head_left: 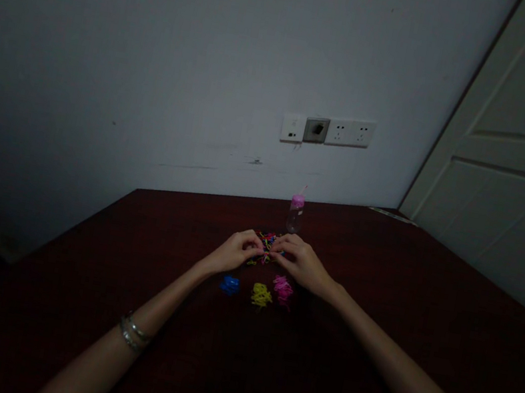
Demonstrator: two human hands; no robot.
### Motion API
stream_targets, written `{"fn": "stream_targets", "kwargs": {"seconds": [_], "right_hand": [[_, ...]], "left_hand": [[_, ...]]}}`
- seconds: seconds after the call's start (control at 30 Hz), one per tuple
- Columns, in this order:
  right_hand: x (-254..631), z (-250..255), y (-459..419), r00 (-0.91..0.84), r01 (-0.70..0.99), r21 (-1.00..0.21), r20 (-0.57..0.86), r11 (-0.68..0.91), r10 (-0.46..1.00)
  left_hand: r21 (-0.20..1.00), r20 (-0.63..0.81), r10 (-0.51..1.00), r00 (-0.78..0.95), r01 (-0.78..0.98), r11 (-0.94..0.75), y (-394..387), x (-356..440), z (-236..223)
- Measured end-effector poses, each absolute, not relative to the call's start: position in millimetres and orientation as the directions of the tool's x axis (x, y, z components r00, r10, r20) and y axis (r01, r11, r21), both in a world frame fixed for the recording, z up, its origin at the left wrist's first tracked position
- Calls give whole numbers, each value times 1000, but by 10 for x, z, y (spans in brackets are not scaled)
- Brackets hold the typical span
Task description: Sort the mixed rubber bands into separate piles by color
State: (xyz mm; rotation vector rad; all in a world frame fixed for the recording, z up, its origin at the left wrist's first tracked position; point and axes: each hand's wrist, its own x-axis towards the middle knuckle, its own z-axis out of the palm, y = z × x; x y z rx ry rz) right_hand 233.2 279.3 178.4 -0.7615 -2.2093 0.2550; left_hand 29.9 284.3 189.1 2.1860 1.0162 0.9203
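Observation:
A loose pile of mixed-colour rubber bands (269, 238) lies on the dark red table, partly hidden behind my hands. Over its near side, my left hand (236, 251) is closed in a pinch, thumb and fingertips pointing right. My right hand (300, 261) pinches from the opposite side, its fingertips almost meeting the left ones. A thin pinkish rubber band seems to be held between them, very small in view. Nearer to me lie three one-colour heaps: blue bands (229, 285), yellow bands (262, 295) and pink bands (282, 291), the last just below my right hand.
Behind the pile stands a clear bottle (294, 218) with a pink lid and a straw. The table (187, 217) meets a pale wall with a row of sockets (339, 132). A white panelled door (516, 167) rises at the right. The light is dim.

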Motion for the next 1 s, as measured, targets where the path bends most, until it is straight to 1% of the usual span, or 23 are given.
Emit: {"fn": "stream_targets", "kwargs": {"seconds": [0.2, 0.33, 0.5, 0.63, 0.77, 1.0], "right_hand": [[2499, 1829, 2877, -517, 448, -422, 598, 788, 613], [2767, 1830, 2896, -501, 506, -450, 541, 736, 676], [3126, 1723, 2829, -513, 586, -483, 400, 651, 759], [3315, 1604, 2796, -543, 630, -466, 309, 622, 781], [3394, 1524, 2793, -548, 639, -469, 279, 610, 789], [3423, 1448, 2820, -548, 655, -483, 225, 581, 806]], "left_hand": [[743, 313, 850, 424, 448, -497, 2885, 318, 1907], [662, 324, 851, 413, 544, -516, 2945, 205, 1866], [583, 330, 858, 393, 631, -513, 3011, 6, 1740], [564, 313, 880, 357, 676, -475, 3077, -102, 1643], [561, 291, 898, 329, 702, -439, 3128, -159, 1577], [565, 286, 904, 318, 706, -427, 3168, -206, 1494]]}}
